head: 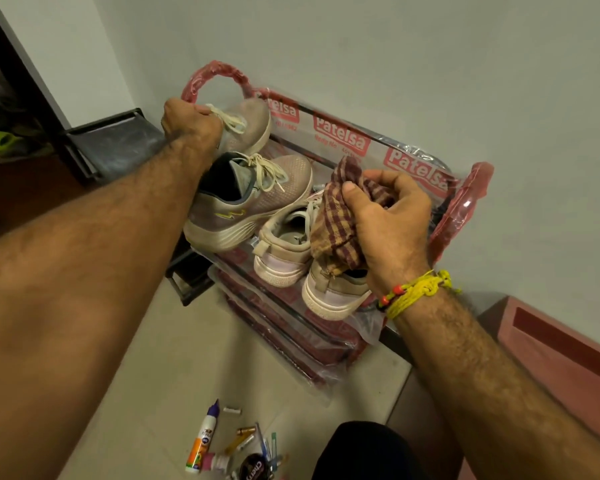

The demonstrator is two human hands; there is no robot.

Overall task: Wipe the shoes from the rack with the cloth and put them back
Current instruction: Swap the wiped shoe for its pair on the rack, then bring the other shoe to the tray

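Mesh sneaker (250, 124), light and soft-sided, hangs from the left hand (187, 121) clenched at its collar; right hand (388, 220) bunches the limp checked cloth (336, 223) just beside.

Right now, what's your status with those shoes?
Left hand grips the farthest beige mesh sneaker on the plastic-wrapped rack. Right hand holds the checked cloth. Nothing blocking.

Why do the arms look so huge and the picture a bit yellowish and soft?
Head view: the wide-angle lens stretches the near forearms; warm indoor light tints everything; the clear plastic rack wrapping throws glare; the white glue bottle on the floor looks soft.
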